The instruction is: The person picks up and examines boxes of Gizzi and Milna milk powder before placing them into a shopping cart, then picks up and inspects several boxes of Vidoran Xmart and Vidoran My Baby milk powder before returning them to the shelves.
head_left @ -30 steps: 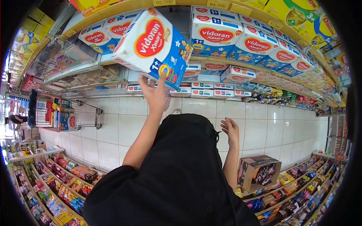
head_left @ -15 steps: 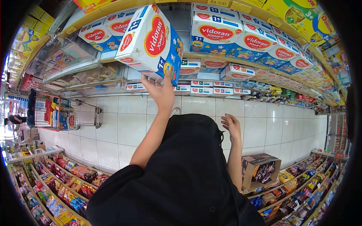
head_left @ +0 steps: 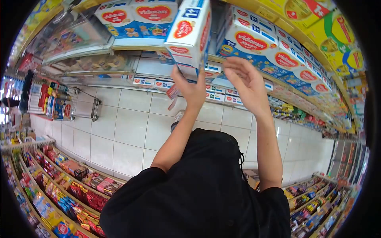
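A white and blue Vidoran milk box (head_left: 184, 43) with a red heart label stands tilted in my left hand (head_left: 191, 88), thumb and fingers gripping its lower end. It is in front of the shelf, between two groups of similar boxes. My right hand (head_left: 249, 84) is raised to the right of it, fingers apart and holding nothing. Just beyond that hand is the right row of Vidoran boxes (head_left: 254, 41). To the left, more Vidoran boxes (head_left: 152, 18) stand on the same shelf.
Lower shelves hold smaller boxes (head_left: 214, 96). Yellow packs (head_left: 301, 12) fill the upper right. A shopping cart (head_left: 65, 101) with goods stands on the tiled floor (head_left: 129, 137) at left. Snack shelves (head_left: 75, 186) run behind me. A carton (head_left: 252, 176) is partly hidden by my body.
My left hand has moved right with the milk box, which has turned so its narrow side faces me. My right hand has risen from beside my body to the shelf front.
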`<state>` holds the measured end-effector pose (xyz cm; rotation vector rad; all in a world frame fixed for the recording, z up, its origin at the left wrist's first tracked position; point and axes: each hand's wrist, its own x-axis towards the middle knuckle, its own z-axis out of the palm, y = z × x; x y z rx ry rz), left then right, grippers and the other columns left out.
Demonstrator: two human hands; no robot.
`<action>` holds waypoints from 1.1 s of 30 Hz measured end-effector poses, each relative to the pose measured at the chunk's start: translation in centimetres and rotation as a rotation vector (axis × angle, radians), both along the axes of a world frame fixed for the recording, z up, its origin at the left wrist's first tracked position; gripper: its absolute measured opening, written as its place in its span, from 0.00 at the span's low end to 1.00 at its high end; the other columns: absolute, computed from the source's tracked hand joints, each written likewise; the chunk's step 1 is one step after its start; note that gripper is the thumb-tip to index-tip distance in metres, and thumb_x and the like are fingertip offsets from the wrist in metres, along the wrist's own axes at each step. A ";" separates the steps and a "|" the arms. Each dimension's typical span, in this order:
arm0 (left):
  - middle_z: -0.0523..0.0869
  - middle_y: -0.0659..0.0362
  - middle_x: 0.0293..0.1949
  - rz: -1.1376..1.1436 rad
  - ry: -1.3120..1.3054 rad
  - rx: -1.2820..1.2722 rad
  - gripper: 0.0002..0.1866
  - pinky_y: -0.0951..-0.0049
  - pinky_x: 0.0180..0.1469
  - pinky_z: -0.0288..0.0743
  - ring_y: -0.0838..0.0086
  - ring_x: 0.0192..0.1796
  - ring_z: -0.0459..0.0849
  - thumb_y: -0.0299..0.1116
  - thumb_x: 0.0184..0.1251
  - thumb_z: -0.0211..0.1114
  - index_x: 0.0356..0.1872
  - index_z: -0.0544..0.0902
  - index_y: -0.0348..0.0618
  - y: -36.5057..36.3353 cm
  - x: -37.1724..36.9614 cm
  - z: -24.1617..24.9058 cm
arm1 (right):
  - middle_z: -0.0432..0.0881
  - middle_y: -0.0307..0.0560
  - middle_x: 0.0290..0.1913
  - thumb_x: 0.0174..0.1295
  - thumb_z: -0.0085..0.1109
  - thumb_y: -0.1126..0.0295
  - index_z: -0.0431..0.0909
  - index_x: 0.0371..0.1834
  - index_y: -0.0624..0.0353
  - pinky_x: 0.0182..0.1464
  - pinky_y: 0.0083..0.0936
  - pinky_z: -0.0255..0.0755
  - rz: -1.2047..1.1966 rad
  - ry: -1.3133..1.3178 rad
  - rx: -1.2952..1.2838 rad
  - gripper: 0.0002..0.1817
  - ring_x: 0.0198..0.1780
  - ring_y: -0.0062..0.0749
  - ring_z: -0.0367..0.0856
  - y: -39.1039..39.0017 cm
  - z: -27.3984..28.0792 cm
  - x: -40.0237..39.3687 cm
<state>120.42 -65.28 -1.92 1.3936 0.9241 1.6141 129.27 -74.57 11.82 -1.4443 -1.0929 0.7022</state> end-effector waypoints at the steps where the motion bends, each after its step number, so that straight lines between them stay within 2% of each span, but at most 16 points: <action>1: 0.67 0.48 0.57 -0.025 -0.013 -0.005 0.37 0.67 0.61 0.63 0.65 0.60 0.69 0.22 0.56 0.69 0.64 0.55 0.34 -0.1 -0.2 0.3 | 0.78 0.53 0.52 0.62 0.61 0.67 0.71 0.56 0.67 0.56 0.29 0.71 0.003 0.009 0.034 0.22 0.54 0.32 0.77 0.7 0.6 -0.5; 4: 0.66 0.47 0.51 -0.019 -0.132 0.014 0.36 0.62 0.59 0.61 0.60 0.56 0.67 0.25 0.52 0.71 0.60 0.60 0.29 -0.4 -0.5 0.2 | 0.76 0.56 0.54 0.59 0.63 0.66 0.69 0.59 0.67 0.60 0.33 0.68 -0.011 -0.046 0.068 0.26 0.57 0.36 0.75 1.8 1.0 -1.6; 5: 0.66 0.48 0.50 -0.020 -0.090 0.044 0.36 0.63 0.58 0.61 0.60 0.54 0.68 0.25 0.52 0.71 0.60 0.60 0.30 -0.3 -1.2 0.0 | 0.76 0.56 0.54 0.59 0.64 0.66 0.68 0.59 0.67 0.61 0.34 0.68 0.000 -0.080 0.076 0.28 0.58 0.37 0.74 2.4 0.9 -2.1; 9: 0.65 0.48 0.52 0.008 -0.034 0.081 0.37 0.63 0.58 0.62 0.60 0.55 0.68 0.25 0.52 0.71 0.61 0.59 0.29 -0.7 -2.8 -0.5 | 0.73 0.59 0.57 0.58 0.65 0.64 0.65 0.62 0.66 0.63 0.37 0.65 -0.037 -0.138 0.076 0.32 0.61 0.44 0.72 3.1 0.5 -2.2; 12: 0.65 0.49 0.53 -0.107 -0.030 0.000 0.38 0.65 0.60 0.62 0.63 0.57 0.67 0.23 0.52 0.71 0.62 0.58 0.29 -0.4 -5.2 -0.9 | 0.66 0.60 0.64 0.56 0.67 0.65 0.59 0.66 0.65 0.65 0.40 0.62 -0.088 -0.165 0.064 0.37 0.65 0.46 0.67 3.3 0.4 -1.2; 15: 0.65 0.51 0.54 -0.321 -0.167 -0.104 0.38 0.67 0.63 0.61 0.66 0.60 0.67 0.22 0.52 0.70 0.63 0.58 0.30 -0.5 -8.6 1.3 | 0.60 0.59 0.68 0.53 0.70 0.65 0.52 0.70 0.65 0.67 0.40 0.58 -0.072 -0.146 0.055 0.45 0.68 0.45 0.62 3.2 0.4 0.5; 18: 0.64 0.52 0.54 -0.478 -0.019 -0.059 0.38 0.67 0.65 0.60 0.67 0.61 0.67 0.20 0.52 0.68 0.63 0.58 0.31 -0.4 -11.5 2.5 | 0.58 0.60 0.69 0.50 0.72 0.67 0.52 0.70 0.66 0.68 0.38 0.57 0.007 -0.089 0.130 0.47 0.69 0.44 0.61 3.4 0.0 1.6; 22: 0.64 0.53 0.56 -0.646 0.009 -0.211 0.39 0.66 0.67 0.57 0.66 0.64 0.66 0.19 0.51 0.67 0.64 0.58 0.33 -1.6 -13.4 2.6 | 0.74 0.53 0.58 0.45 0.74 0.75 0.63 0.62 0.65 0.63 0.33 0.64 0.169 0.189 0.018 0.39 0.60 0.35 0.73 2.3 -0.7 3.2; 23: 0.65 0.53 0.56 -0.663 0.020 -0.246 0.39 0.66 0.68 0.56 0.66 0.64 0.66 0.19 0.50 0.68 0.65 0.58 0.33 -1.7 -13.5 2.6 | 0.80 0.48 0.51 0.43 0.76 0.77 0.68 0.56 0.64 0.59 0.31 0.68 0.135 0.186 0.043 0.35 0.54 0.31 0.77 2.1 -0.7 2.9; 30: 0.68 0.52 0.58 -0.732 0.230 -0.283 0.38 0.66 0.64 0.62 0.65 0.63 0.70 0.21 0.52 0.68 0.64 0.60 0.33 -0.7 -14.0 2.4 | 0.80 0.49 0.50 0.39 0.78 0.77 0.69 0.55 0.65 0.57 0.29 0.70 0.028 0.177 0.080 0.36 0.53 0.31 0.77 0.4 -2.6 2.9; 33: 0.73 0.51 0.56 -0.736 0.324 -0.255 0.34 0.66 0.62 0.65 0.66 0.60 0.72 0.23 0.53 0.70 0.62 0.64 0.33 0.4 -13.9 2.3 | 0.79 0.49 0.51 0.38 0.78 0.77 0.67 0.59 0.65 0.57 0.29 0.70 -0.011 0.176 0.076 0.40 0.55 0.31 0.77 0.3 -2.3 2.5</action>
